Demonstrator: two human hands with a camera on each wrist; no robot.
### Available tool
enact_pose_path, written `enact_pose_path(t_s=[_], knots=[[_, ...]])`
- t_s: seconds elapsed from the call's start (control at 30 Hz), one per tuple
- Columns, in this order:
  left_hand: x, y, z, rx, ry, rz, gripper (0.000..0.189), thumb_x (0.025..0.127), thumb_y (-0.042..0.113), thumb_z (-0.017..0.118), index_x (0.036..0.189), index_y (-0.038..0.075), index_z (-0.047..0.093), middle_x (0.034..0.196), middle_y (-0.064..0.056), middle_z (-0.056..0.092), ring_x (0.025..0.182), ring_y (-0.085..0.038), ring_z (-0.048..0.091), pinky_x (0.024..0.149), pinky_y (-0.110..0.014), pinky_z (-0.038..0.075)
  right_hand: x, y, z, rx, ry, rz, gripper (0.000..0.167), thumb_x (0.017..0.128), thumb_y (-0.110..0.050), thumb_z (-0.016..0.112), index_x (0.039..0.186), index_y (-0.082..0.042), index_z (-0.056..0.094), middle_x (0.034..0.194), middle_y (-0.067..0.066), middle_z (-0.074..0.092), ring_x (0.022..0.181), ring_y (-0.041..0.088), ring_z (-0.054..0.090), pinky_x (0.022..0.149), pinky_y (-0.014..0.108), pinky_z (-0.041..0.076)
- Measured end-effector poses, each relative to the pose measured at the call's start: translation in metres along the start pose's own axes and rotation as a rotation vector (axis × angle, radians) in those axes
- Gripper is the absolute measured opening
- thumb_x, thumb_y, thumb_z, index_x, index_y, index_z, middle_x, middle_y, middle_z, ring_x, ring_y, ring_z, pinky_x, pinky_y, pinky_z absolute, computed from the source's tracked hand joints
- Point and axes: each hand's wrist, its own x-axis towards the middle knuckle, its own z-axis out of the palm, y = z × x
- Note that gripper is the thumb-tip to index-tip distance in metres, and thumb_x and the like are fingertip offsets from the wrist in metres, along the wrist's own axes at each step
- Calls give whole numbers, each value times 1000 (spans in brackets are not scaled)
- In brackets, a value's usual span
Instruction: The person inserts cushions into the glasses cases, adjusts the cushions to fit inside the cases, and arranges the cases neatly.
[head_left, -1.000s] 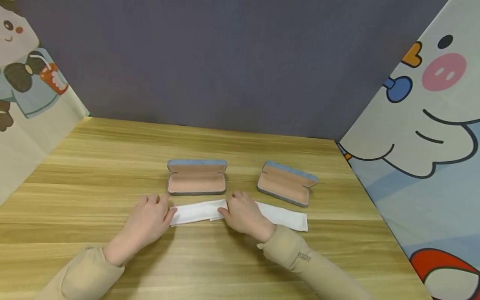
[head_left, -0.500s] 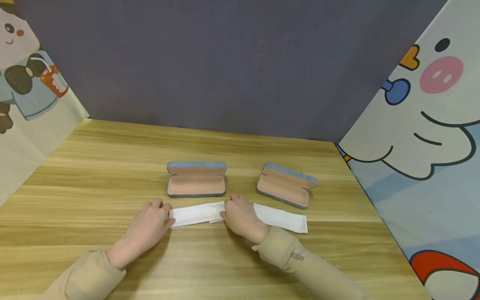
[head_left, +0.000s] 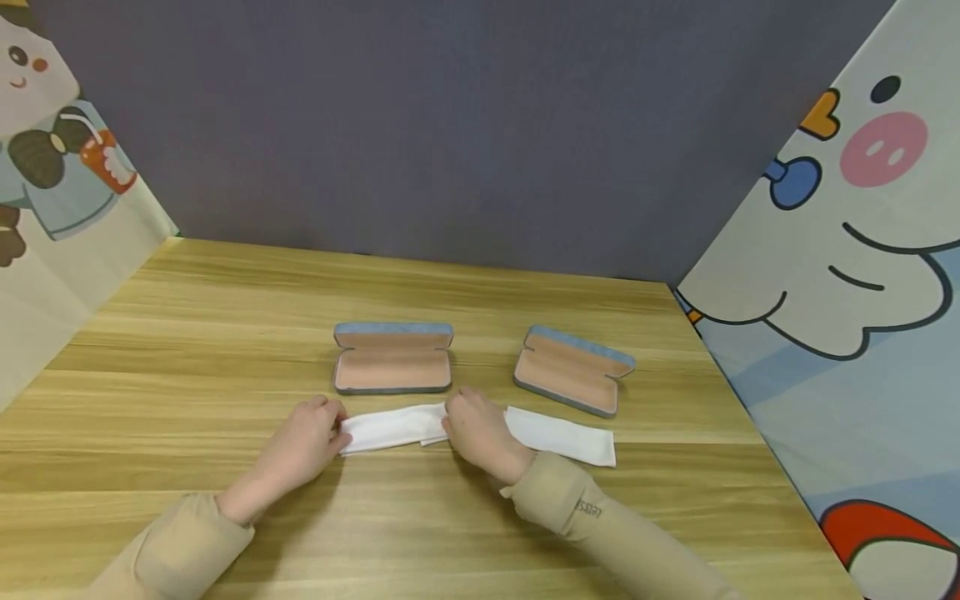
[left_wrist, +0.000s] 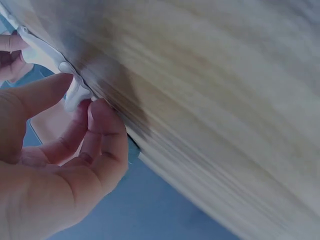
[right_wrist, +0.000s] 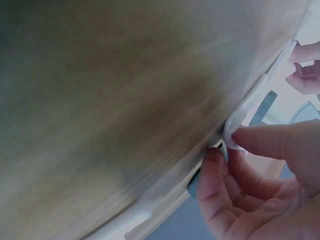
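Observation:
A white cloth folded into a long strip [head_left: 393, 427] stretches between my two hands on the table. Its left end is pinched between thumb and fingers of my left hand [head_left: 303, 442], and in the left wrist view the cloth edge [left_wrist: 75, 95] shows bunched at the fingertips. My right hand [head_left: 486, 435] pinches the other end, with the thumb on the rolled cloth edge [right_wrist: 232, 127] in the right wrist view. A second folded white cloth [head_left: 562, 437] lies flat to the right, its left end hidden behind my right hand.
Behind the cloths stand two open blue glasses cases with pinkish lining, one straight on the left [head_left: 393, 371] and one angled on the right [head_left: 566, 379]. A grey panel [head_left: 420, 133] rises at the back of the wooden table [head_left: 262, 292]. Cartoon-printed sheets hang on both sides.
My right hand has shifted slightly left with its end of the cloth. My left hand has closed in on the left end, its fingers now nearer the thumb. The cases have stayed put.

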Motion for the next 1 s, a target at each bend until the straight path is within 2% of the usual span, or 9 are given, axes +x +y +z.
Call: enact_pose_path(t_s=[0.17, 0.33, 0.43, 0.53, 0.67, 0.77, 0.87, 1.0], knots=[[4, -1, -2, -74, -62, -25, 10, 80, 3, 71, 86, -3, 65, 83, -12, 61, 76, -21, 58, 66, -36, 52, -1, 4, 1, 77, 40, -5, 11, 90, -7, 62, 81, -2, 64, 79, 9, 63, 66, 16, 58, 52, 23, 48], [6, -2, -2, -114, -75, -37, 5, 82, 1, 67, 85, -2, 65, 81, -10, 62, 73, -17, 56, 62, -31, 49, -2, 5, -1, 137, 90, -46, 9, 91, -7, 60, 82, -5, 60, 72, 7, 62, 60, 12, 53, 49, 21, 43], [8, -2, -3, -147, -50, -49, 4, 84, 1, 65, 86, -2, 63, 76, -8, 62, 66, -14, 52, 56, -25, 44, -2, 6, -4, 183, 115, -80, 6, 92, -6, 60, 86, -4, 60, 69, 5, 61, 58, 10, 51, 50, 20, 42], [9, -3, -5, -186, 3, -50, 5, 85, 0, 64, 88, -4, 62, 74, -9, 64, 63, -13, 53, 53, -21, 42, 1, 7, -7, 260, 117, -85, 6, 93, -6, 58, 90, -2, 61, 70, 6, 61, 58, 10, 49, 52, 19, 42], [11, -4, -7, -215, 68, -51, 6, 84, 0, 62, 88, -5, 61, 76, -12, 66, 66, -15, 58, 56, -22, 45, 3, 9, -10, 340, 132, -92, 9, 94, -6, 58, 96, 2, 62, 78, 10, 67, 62, 11, 55, 55, 18, 46], [12, -4, -10, -244, 83, -67, 5, 84, 1, 60, 87, -3, 59, 80, -15, 67, 71, -19, 63, 59, -27, 50, 5, 11, -13, 371, 164, -121, 10, 94, -6, 58, 97, 3, 61, 81, 12, 67, 64, 12, 57, 55, 17, 46], [13, -3, -13, -282, 80, -95, 8, 83, 2, 59, 89, -3, 58, 86, -20, 68, 76, -25, 66, 62, -30, 53, 7, 11, -15, 399, 194, -154, 10, 95, -7, 57, 97, 3, 61, 79, 11, 66, 61, 9, 53, 54, 16, 44], [15, 0, -17, -317, 73, -123, 13, 84, 3, 59, 93, -6, 58, 88, -22, 69, 74, -24, 66, 56, -26, 52, 11, 12, -16, 451, 228, -175, 13, 95, -7, 57, 101, 2, 63, 78, 10, 66, 60, 7, 49, 54, 15, 43]])
